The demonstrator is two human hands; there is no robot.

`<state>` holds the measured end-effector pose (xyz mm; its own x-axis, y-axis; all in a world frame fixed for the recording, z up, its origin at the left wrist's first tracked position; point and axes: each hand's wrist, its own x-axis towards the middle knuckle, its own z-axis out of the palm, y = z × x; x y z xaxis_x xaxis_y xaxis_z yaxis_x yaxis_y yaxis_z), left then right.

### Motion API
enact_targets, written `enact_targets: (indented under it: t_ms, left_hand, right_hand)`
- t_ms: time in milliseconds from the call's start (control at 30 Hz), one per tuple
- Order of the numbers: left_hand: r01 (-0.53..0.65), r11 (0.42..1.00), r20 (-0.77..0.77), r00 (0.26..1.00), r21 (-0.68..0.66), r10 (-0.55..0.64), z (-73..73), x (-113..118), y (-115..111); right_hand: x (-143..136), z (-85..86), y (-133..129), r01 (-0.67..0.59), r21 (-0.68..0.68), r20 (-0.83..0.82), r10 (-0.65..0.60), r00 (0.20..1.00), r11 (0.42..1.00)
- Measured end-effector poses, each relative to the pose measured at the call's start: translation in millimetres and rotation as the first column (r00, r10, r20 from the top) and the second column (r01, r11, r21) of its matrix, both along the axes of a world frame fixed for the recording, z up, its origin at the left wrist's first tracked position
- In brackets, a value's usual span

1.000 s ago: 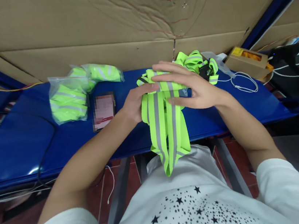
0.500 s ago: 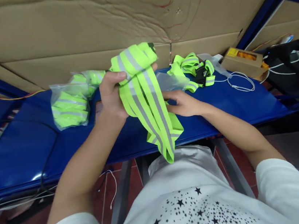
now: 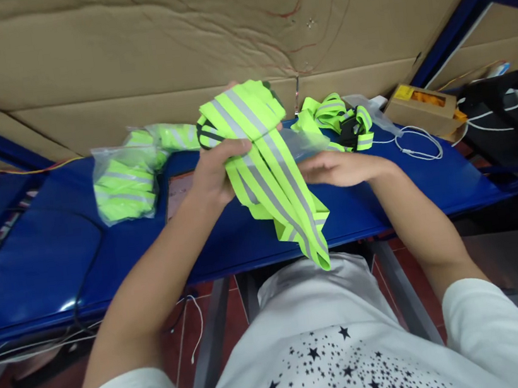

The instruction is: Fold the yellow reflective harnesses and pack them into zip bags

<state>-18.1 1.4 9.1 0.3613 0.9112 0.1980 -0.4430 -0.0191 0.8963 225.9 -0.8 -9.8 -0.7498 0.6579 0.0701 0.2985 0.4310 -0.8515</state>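
A neon-yellow reflective strap [image 3: 281, 181] with grey stripes is folded into a bundle in front of me, its long loops hanging toward my shirt. My left hand [image 3: 218, 171] is closed around the bundle, thumb across the front. Dark buckle parts show at the bundle's upper right, and a black band at its left. My right hand [image 3: 339, 167] is beside the hanging loops, fingers stretched out toward them and their tips partly hidden behind the strap. Whether it touches the strap, I cannot tell.
Clear bags [image 3: 125, 186] with more yellow straps lie left on the blue table [image 3: 57, 258]. Behind my right hand are a loose strap with a black buckle [image 3: 350, 131], plastic bags, a white cable [image 3: 434, 145] and a cardboard box [image 3: 433, 107]. A cardboard wall [image 3: 126, 58] stands behind.
My left hand has moved right with the strap and tilted it, so the loops hang further right. My right hand has shifted slightly right and flattened out.
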Motion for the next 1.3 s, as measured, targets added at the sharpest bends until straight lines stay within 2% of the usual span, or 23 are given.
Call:
enact_targets:
  t_ms: [67,133,233,367,467,567,700,767,900,1000,1100,1200,1300]
  left_hand:
    - [0.037,0.999,-0.042,0.998,-0.036,-0.039,-7.0,-0.4,1.1]
    - [0.057,0.998,-0.062,0.996,-0.041,-0.059,-13.5,-0.1,0.4]
    - [0.061,0.995,-0.093,0.993,-0.075,-0.068,-18.7,1.8,-3.9]
    - [0.001,0.986,-0.068,0.998,-0.166,-0.013,-16.7,5.8,-11.1]
    - [-0.004,0.983,-0.007,1.0,-0.185,0.002,-17.5,9.6,-12.3]
    - [0.091,0.976,0.048,0.995,-0.199,-0.083,-23.8,13.1,-9.6]
    - [0.218,0.96,0.094,0.974,-0.177,-0.204,-31.5,13.8,-7.3]
    - [0.277,0.946,0.068,0.961,-0.168,-0.269,-32.4,13.3,-8.0]
    - [0.316,0.933,-0.039,0.944,-0.17,-0.327,-32.5,16.5,-10.7]
    - [0.286,0.944,-0.06,0.952,-0.162,-0.299,-35.2,21.3,-11.8]
    - [0.246,0.956,-0.032,0.967,-0.161,-0.254,-38.4,23.4,-11.4]
    - [0.343,0.915,0.001,0.936,-0.213,-0.351,-39.2,20.2,-9.8]
    - [0.465,0.859,0.061,0.884,-0.217,-0.463,-38.3,15.0,-8.7]
  right_hand:
    - [1.3,4.4,3.9,0.247,0.052,-0.181,-0.234,0.955,0.968]
    - [-6.5,7.0,6.7,0.398,0.0,-0.352,-0.372,0.859,0.918]
    - [-28.7,11.4,6.7,0.367,-0.064,-0.411,-0.36,0.838,0.928]
    - [-50.8,18.6,2.9,0.4,0.08,-0.453,-0.324,0.831,0.913]
    - [-50.9,20.6,0.1,0.403,0.14,-0.432,-0.31,0.847,0.905]
    - [-45.5,21.3,-2.9,0.424,0.163,-0.387,-0.337,0.858,0.891]
    - [-44.6,23.2,-4.2,0.544,0.211,-0.445,-0.416,0.793,0.812]
    - [-45.7,23.6,-3.9,0.569,0.245,-0.491,-0.406,0.771,0.785]
    - [-46.5,25.4,-9.2,0.536,0.377,-0.516,-0.309,0.799,0.755]
    - [-48.6,28.1,-18.9,0.433,0.493,-0.412,-0.236,0.88,0.755]
    - [-49.4,29.5,-23.5,0.34,0.547,-0.341,-0.168,0.925,0.765]
    - [-42.4,29.9,-18.4,0.223,0.627,-0.299,-0.033,0.954,0.747]
    - [-27.9,31.9,-9.8,0.143,0.721,-0.257,0.071,0.964,0.678]
